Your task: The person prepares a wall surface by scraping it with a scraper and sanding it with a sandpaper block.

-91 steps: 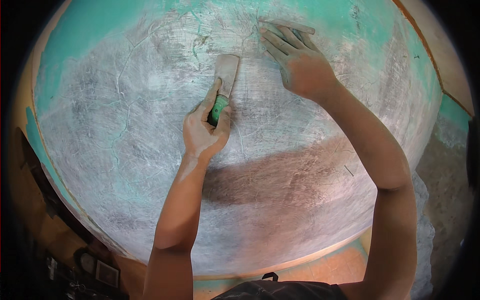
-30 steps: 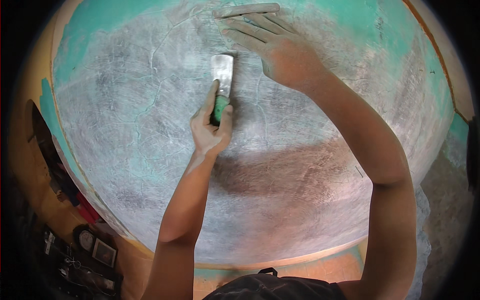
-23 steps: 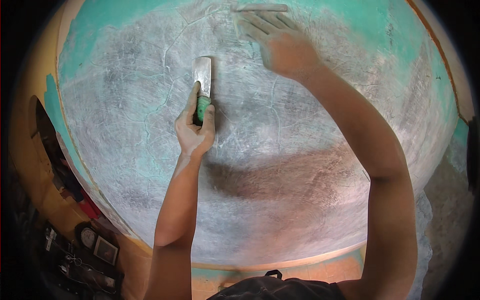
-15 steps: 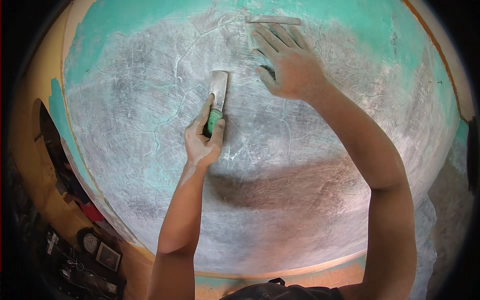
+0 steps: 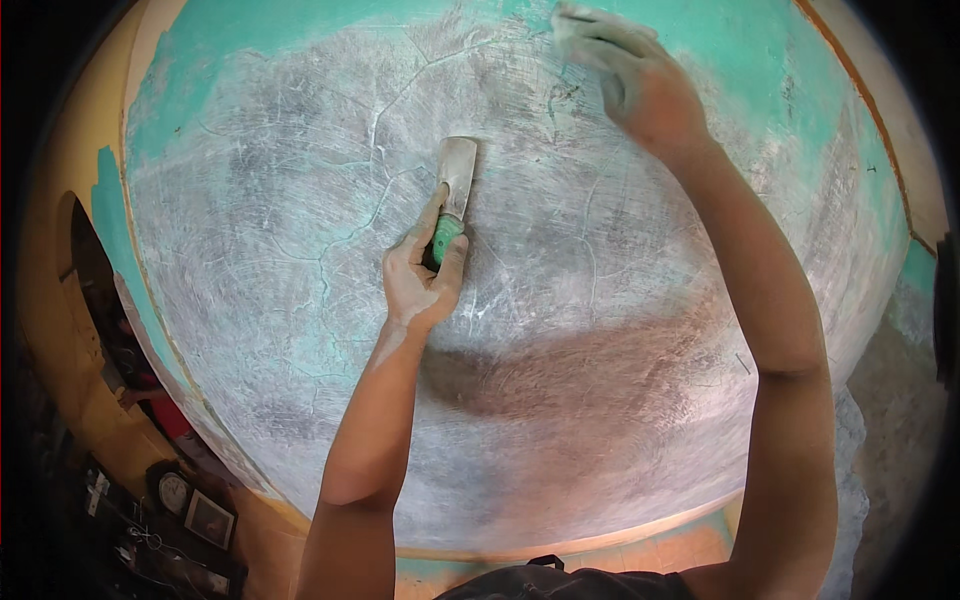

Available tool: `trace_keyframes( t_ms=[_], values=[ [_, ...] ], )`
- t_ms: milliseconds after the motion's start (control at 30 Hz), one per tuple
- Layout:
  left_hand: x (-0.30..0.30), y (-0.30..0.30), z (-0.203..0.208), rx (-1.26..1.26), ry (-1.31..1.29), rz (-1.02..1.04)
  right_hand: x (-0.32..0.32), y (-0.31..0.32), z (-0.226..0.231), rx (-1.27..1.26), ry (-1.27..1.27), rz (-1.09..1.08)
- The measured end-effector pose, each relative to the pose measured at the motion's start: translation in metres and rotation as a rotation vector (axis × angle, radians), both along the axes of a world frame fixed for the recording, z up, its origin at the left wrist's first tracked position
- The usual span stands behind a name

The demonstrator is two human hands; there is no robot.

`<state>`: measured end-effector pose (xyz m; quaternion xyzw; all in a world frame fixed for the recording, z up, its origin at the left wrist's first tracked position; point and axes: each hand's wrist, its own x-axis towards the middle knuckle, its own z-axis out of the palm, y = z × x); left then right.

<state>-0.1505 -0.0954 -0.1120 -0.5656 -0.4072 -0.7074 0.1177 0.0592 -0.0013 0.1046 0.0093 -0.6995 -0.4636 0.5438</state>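
Note:
My left hand (image 5: 425, 275) is closed round the green handle of a putty knife (image 5: 457, 180). Its index finger lies along the metal blade, which points up and stands close to the scraped wall (image 5: 520, 250). Higher up and to the right, my right hand (image 5: 635, 80) is at the wall near the edge of the turquoise paint, its fingers pressed together and bent. They are blurred by motion. Something pale shows at the fingertips, but its kind cannot be made out. Pale dust coats both hands. Thin cracks run down the wall between and below them.
Turquoise paint (image 5: 290, 30) remains along the wall's upper part. Lower left, a round clock (image 5: 172, 491), a picture frame (image 5: 209, 518) and tangled cables stand beyond the wall's edge. A person in red (image 5: 168, 412) is partly visible at the left. Bare rough wall (image 5: 900, 390) lies right.
My right hand has moved up and to the right; its spread fingers have drawn together. The grey strip at its fingertips no longer shows clearly. The left hand and putty knife appear slightly further right.

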Motion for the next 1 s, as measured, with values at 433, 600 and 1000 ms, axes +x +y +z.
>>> trace_keyframes(
  t_ms=[433, 600, 1000],
  values=[
    [-0.004, 0.009, -0.001, 0.120, 0.078, 0.113, 0.014, 0.029, -0.021, -0.060, -0.032, -0.254],
    [-0.005, 0.009, -0.002, 0.155, 0.105, 0.120, 0.024, 0.029, -0.008, -0.075, -0.167, -0.187],
    [0.001, 0.005, 0.012, 0.058, 0.041, -0.072, 0.005, 0.036, -0.017, -0.097, 0.058, -0.379]
  ],
)
